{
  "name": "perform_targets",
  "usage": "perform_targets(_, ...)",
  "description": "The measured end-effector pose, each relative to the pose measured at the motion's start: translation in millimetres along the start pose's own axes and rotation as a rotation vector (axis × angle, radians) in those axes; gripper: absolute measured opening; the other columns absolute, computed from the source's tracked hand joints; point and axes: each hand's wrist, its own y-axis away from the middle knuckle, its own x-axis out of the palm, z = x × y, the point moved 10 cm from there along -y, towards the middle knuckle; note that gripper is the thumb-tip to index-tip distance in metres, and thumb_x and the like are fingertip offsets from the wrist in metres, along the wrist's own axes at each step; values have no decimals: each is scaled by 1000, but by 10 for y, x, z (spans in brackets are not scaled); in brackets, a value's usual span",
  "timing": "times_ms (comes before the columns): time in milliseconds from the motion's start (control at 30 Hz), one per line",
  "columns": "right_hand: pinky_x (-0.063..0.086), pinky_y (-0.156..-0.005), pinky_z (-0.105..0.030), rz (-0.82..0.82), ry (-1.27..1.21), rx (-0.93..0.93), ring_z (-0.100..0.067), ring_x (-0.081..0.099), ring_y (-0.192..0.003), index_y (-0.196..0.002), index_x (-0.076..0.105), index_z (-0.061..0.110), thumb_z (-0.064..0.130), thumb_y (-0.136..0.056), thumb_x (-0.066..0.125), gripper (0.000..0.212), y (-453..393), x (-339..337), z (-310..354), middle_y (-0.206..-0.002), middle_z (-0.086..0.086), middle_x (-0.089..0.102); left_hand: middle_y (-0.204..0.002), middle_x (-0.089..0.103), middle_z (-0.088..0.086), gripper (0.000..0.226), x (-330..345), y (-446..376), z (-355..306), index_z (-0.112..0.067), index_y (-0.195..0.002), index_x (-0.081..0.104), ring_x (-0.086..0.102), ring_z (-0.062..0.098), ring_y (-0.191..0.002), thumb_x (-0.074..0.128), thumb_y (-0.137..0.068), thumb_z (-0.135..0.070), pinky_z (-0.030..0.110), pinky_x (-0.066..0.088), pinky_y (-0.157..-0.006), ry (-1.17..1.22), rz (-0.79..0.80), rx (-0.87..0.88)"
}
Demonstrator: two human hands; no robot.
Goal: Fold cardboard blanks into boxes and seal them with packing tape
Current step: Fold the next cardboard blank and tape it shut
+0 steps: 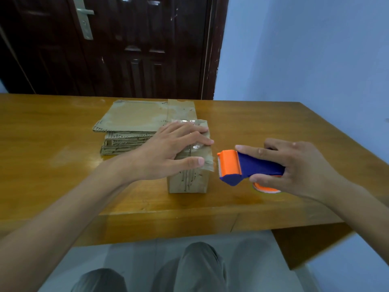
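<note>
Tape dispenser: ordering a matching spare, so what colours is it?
Blue body with orange head, tape dispenser, seen in the head view.

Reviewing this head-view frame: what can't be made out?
- Cardboard box top seam: mostly covered by the left hand.
- Tape roll on the tape dispenser: hidden behind the right hand.
- Count of stacked cardboard blanks: edges too small to tell.
</note>
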Motion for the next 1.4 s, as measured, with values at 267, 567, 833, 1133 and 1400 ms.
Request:
perform_targets(267, 25, -49, -22, 101, 336, -172, -12, 39, -55, -149, 54, 41, 83, -95, 26, 74, -300, -164, 254, -76, 6, 54, -162, 38, -15, 59, -1, -8, -7, -43, -148, 50, 22, 9, -154, 39, -97, -71, 45, 17, -126, -4, -30, 0)
perform_targets(567, 31, -55, -26, 263, 518, -32, -8, 43, -71, -149, 51, 44, 85, -90, 23, 77, -378, 145, 328, -93, 4, 64, -161, 36, -23, 60, -4, -1, 2, -48, -145, 54, 16, -2, -152, 16, -101, -63, 37, 8, -125, 125, -31, -89)
perform_targets(833, 42, -68, -35, 76, 469, 74, -19, 47, -83, -161, 36, 31, 65, -102, 38, 68, -175, 606, 58, -102, -9, 54, -165, 31, -26, 48, 24, -5, 54, -49, -148, 51, 9, -2, -156, 26, -107, -55, 39, 1, -129, 122, 42, -76)
perform_targets(1133, 43, -82, -38, 81, 333, 189, -23, 50, -98, -165, 17, 36, 21, -100, 48, 74, -178, 950, 10, -117, -7, 53, -162, 36, -28, 44, -19, 23, 74, -45, -146, 56, 12, -8, -154, 31, -111, -38, 41, -3, -130, 261, -48, -85)
perform_targets(1400, 28, -122, -33, -313, -150, 532, -12, 26, -154, -162, 34, 32, 46, -108, 36, 55, 118, 345, 400, -168, 6, 29, -161, 44, -10, 35, -658, 680, 30, -19, -142, 60, 35, 0, -150, 49, -109, -21, 23, 29, -123, 415, -884, -255)
